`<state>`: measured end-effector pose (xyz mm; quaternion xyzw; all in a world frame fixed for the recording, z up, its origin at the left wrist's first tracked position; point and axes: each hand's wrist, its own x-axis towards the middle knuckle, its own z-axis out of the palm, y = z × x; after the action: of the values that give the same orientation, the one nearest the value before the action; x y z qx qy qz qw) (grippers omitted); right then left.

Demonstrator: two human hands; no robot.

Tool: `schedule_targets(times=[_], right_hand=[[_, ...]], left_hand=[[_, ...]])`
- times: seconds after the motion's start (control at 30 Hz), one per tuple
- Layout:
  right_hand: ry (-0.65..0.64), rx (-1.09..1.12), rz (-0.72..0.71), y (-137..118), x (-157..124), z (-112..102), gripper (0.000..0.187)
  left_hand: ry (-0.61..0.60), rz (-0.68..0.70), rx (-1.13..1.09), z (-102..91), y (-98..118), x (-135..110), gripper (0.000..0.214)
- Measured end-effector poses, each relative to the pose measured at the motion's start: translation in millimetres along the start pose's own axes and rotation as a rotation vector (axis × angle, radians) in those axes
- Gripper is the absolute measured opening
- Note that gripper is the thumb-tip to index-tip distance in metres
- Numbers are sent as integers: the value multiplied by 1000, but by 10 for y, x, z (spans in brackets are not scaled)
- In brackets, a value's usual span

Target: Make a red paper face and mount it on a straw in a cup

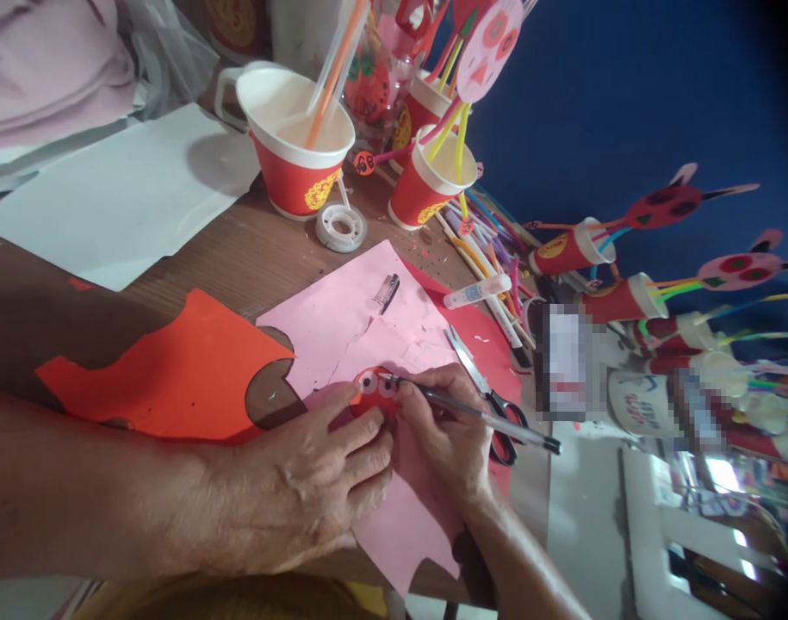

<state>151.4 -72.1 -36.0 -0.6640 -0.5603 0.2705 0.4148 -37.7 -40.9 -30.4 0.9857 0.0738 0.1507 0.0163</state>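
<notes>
A small red-orange paper disc with two pale round eyes lies over pink paper. My left hand holds it, bent fingers over its lower left edge; the thumb is hidden. My right hand grips a black and clear pen, its tip at the right eye. Beneath both hands is a pink sheet with cut-out curves. Scissors with black handles lie just beyond my right hand. A pen cap rests on the pink sheet. An orange paper scrap lies beside my left forearm.
White paper lies at the left. Red cups with straws and paper faces stand along the back and right. A tape roll, a glue tube, loose straws and red paper lie on the wooden table.
</notes>
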Motion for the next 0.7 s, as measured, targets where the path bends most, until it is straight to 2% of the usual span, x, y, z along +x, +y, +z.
schedule_targets(times=[0.2, 0.53, 0.7], right_hand=[[42, -12, 15, 21, -17, 28, 7], [17, -4, -10, 13, 2, 35, 6], [17, 71, 38, 16, -9, 21, 7]], left_hand=[[2, 8, 8, 18, 13, -7, 39], [10, -9, -7, 23, 14, 9, 40], [12, -3, -2, 15, 3, 2, 40]])
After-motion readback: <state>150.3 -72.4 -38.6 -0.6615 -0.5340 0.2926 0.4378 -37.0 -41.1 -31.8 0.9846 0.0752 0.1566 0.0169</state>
